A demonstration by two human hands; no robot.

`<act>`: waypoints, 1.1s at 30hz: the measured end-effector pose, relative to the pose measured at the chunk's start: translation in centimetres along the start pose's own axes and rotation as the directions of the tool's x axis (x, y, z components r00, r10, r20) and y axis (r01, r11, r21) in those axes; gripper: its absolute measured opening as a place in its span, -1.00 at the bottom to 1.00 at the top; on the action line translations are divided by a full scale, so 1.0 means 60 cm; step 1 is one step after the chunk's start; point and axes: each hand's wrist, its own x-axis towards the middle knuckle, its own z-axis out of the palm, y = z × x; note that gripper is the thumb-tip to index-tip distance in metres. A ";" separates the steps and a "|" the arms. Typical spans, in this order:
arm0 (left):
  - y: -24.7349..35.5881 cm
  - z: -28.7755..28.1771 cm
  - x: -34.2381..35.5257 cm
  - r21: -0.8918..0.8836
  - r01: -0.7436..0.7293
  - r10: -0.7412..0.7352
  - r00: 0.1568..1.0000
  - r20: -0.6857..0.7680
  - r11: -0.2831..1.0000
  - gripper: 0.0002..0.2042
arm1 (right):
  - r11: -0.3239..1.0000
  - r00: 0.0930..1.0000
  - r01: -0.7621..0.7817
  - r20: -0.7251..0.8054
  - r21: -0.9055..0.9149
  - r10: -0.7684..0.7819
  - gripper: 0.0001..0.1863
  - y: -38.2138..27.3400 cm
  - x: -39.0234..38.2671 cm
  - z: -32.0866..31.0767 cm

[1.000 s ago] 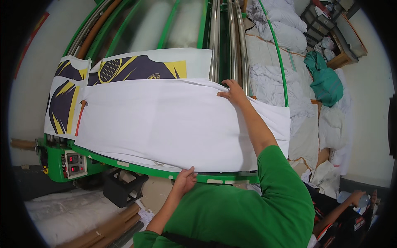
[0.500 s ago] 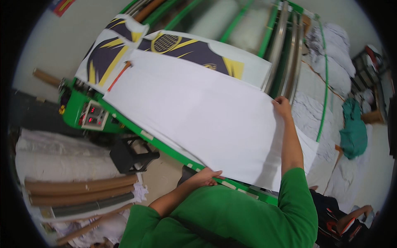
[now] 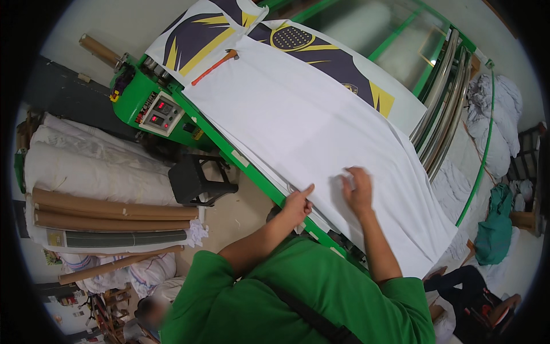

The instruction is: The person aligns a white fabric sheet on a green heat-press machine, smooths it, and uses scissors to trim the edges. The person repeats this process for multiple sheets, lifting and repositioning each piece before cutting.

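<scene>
Cloth (image 3: 309, 123), plain white, spreads beneath the right hand (image 3: 359, 195), whose loosely curved fingers hold nothing. The left hand (image 3: 296, 207) is at the cloth's near edge, fingers curled; whether it pinches fabric, I cannot tell. Smoothing seems the step in hand; next probably calls for a flat palm. A hammer (image 3: 214, 69) lies well beyond the left hand.

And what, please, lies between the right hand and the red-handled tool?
In the head view, only white fabric lies between the right hand and the red-handled tool.
</scene>
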 end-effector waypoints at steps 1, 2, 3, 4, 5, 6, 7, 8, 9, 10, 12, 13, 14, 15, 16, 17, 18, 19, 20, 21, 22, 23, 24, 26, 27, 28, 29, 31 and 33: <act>0.025 -0.004 0.009 0.000 0.015 -0.015 1.000 0.014 1.000 -0.62 | 0.960 0.983 -0.159 0.133 0.231 0.130 -0.70 -0.055 -0.007 0.010; 0.060 -0.008 0.021 0.010 0.031 -0.032 0.999 0.035 0.999 -0.62 | 0.927 0.964 -0.212 0.224 0.310 0.145 -0.75 -0.097 -0.014 0.014; 0.095 -0.013 0.030 0.021 0.046 -0.047 0.997 0.055 0.999 -0.63 | 0.917 0.949 -0.213 0.294 0.338 0.113 -0.76 -0.130 -0.026 0.025; 0.125 -0.020 0.039 0.027 0.039 -0.041 0.997 0.070 0.999 -0.63 | 0.907 0.912 -0.238 0.401 0.348 0.085 -0.78 -0.163 -0.035 0.030; 0.154 -0.030 0.049 0.031 0.029 -0.032 0.996 0.083 0.999 -0.64 | 0.928 0.870 -0.187 0.493 0.323 0.004 -0.71 -0.182 -0.044 0.043; 0.180 -0.040 0.058 0.035 0.019 -0.022 0.995 0.095 0.999 -0.65 | 0.947 0.882 -0.112 0.469 0.301 -0.045 -0.67 -0.196 -0.055 0.063; 0.200 -0.058 0.077 0.060 0.007 -0.011 0.997 0.071 0.998 -0.68 | 0.959 0.888 -0.034 0.449 0.281 -0.099 -0.62 -0.208 -0.065 0.092; 0.218 -0.070 0.087 0.066 0.014 -0.018 0.998 0.052 0.998 -0.69 | 0.967 0.894 0.038 0.424 0.254 -0.146 -0.57 -0.216 -0.073 0.119; 0.236 -0.083 0.097 0.071 0.021 -0.024 0.999 0.033 0.997 -0.69 | 0.984 0.889 0.109 0.429 0.138 -0.159 -0.50 -0.219 -0.078 0.140; 0.252 -0.094 0.101 0.078 0.034 -0.036 0.999 0.018 0.996 -0.70 | 0.994 0.896 0.098 0.432 0.044 -0.107 -0.51 -0.223 -0.072 0.155; 0.271 -0.119 0.102 0.147 0.019 -0.025 0.999 0.042 0.989 -0.71 | 0.987 0.906 0.071 0.423 -0.143 -0.003 -0.51 -0.231 -0.061 0.185; 0.274 -0.125 0.103 0.184 0.015 -0.027 0.998 0.062 0.983 -0.72 | 0.981 0.906 0.015 0.417 -0.196 0.069 -0.49 -0.227 -0.063 0.201; 0.276 -0.133 0.095 0.228 -0.038 0.015 0.995 0.101 0.973 -0.72 | 0.969 0.896 -0.019 0.426 -0.247 0.126 -0.48 -0.233 -0.062 0.208; 0.276 -0.141 0.084 0.269 -0.092 0.055 0.988 0.143 0.959 -0.73 | 0.953 0.883 -0.054 0.431 -0.297 0.185 -0.47 -0.239 -0.060 0.215; 0.279 -0.149 0.073 0.309 -0.148 0.094 0.979 0.183 0.940 -0.73 | 0.935 0.868 -0.089 0.433 -0.344 0.242 -0.47 -0.247 -0.060 0.222; 0.286 -0.155 0.070 0.299 -0.156 0.092 0.972 0.217 0.941 -0.70 | 0.928 0.894 -0.109 0.372 -0.356 0.248 -0.50 -0.254 -0.060 0.228; 0.292 -0.159 0.075 0.284 -0.131 0.058 0.966 0.251 0.950 -0.69 | 0.915 0.900 -0.119 0.348 -0.385 0.264 -0.52 -0.257 -0.059 0.233; 0.304 -0.161 0.076 0.274 -0.108 0.026 0.958 0.285 0.956 -0.68 | 0.902 0.906 -0.132 0.320 -0.412 0.279 -0.55 -0.258 -0.056 0.239; 0.313 -0.161 0.077 0.264 -0.083 -0.005 0.948 0.318 0.961 -0.67 | 0.887 0.911 -0.145 0.292 -0.437 0.293 -0.57 -0.258 -0.055 0.245; 0.318 -0.160 0.076 0.265 -0.048 -0.032 0.956 0.290 0.963 -0.66 | 0.886 0.949 -0.103 0.224 -0.452 0.224 -0.64 -0.256 -0.054 0.250; 0.325 -0.159 0.073 0.271 -0.030 -0.060 0.946 0.318 0.962 -0.67 | 0.884 0.926 -0.153 0.250 -0.442 0.285 -0.64 -0.257 -0.048 0.251; 0.331 -0.160 0.071 0.276 -0.011 -0.088 0.934 0.345 0.961 -0.67 | 0.880 0.898 -0.202 0.277 -0.431 0.342 -0.65 -0.258 -0.042 0.252; 0.336 -0.160 0.071 0.281 0.007 -0.115 0.922 0.371 0.960 -0.68 | 0.872 0.866 -0.250 0.306 -0.420 0.395 -0.65 -0.258 -0.036 0.254; 0.339 -0.164 0.075 0.280 0.027 -0.139 0.912 0.385 0.960 -0.69 | 0.900 0.885 -0.248 0.293 -0.359 0.361 -0.63 -0.266 -0.024 0.247; 0.339 -0.166 0.079 0.277 0.037 -0.149 0.908 0.392 0.960 -0.69 | 0.908 0.889 -0.263 0.283 -0.327 0.360 -0.61 -0.256 -0.021 0.244; 0.336 -0.165 0.090 0.287 0.045 -0.160 0.906 0.392 0.957 -0.69 | 0.912 0.891 -0.286 0.269 -0.295 0.366 -0.59 -0.248 -0.021 0.239; 0.333 -0.171 0.104 0.284 0.053 -0.164 0.908 0.385 0.957 -0.70 | 0.922 0.911 -0.247 0.253 -0.297 0.325 -0.55 -0.249 -0.018 0.234; 0.328 -0.179 0.124 0.278 0.070 -0.172 0.916 0.363 0.958 -0.70 | 0.904 0.888 -0.226 0.305 -0.362 0.344 -0.55 -0.255 -0.007 0.227; 0.324 -0.183 0.137 0.276 0.090 -0.184 0.924 0.335 0.957 -0.71 | 0.887 0.865 -0.235 0.331 -0.399 0.378 -0.52 -0.272 -0.001 0.224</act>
